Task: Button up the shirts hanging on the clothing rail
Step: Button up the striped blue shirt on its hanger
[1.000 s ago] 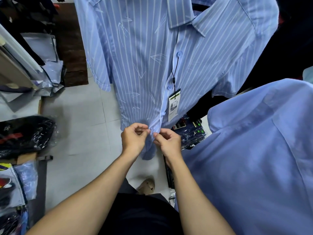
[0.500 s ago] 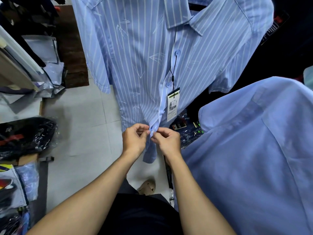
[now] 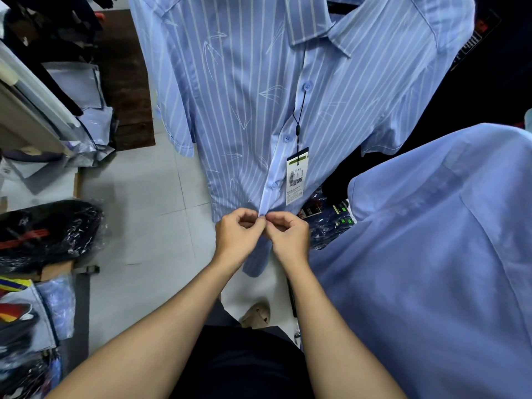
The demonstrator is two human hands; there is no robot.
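- Pinching the two front edges of the pale blue, white-striped cotton shirt [image 3: 236, 110] together, my left hand [image 3: 239, 237] and right hand [image 3: 289, 240] meet just below its lowest fastened button, fingertips touching; both have fingers curled tight on the fabric, so neither is open at all.
- I cannot tell whether the button under my fingertips is through its hole yet: my own knuckles hide it.
- Just past my hands, three round blue buttons look done up along the placket: the lowest [image 3: 274, 185], the middle one [image 3: 287, 138] and the upper one [image 3: 307, 87].
- I judge this shirt well over half done; the one at my fingertips and perhaps whatever sits on the hem tail hanging below my hands are left.
- A white cardboard price tag [image 3: 296, 177] dangles on a black cord beside the placket, close to where I work, and could get in the way.
- At my right hangs a plain blue shirt [image 3: 431, 254]; its front is turned away, so I cannot say if it is buttoned.
- Farther up, the striped shirt's collar [image 3: 313, 27] hangs near the top of view, the rail itself out of sight.
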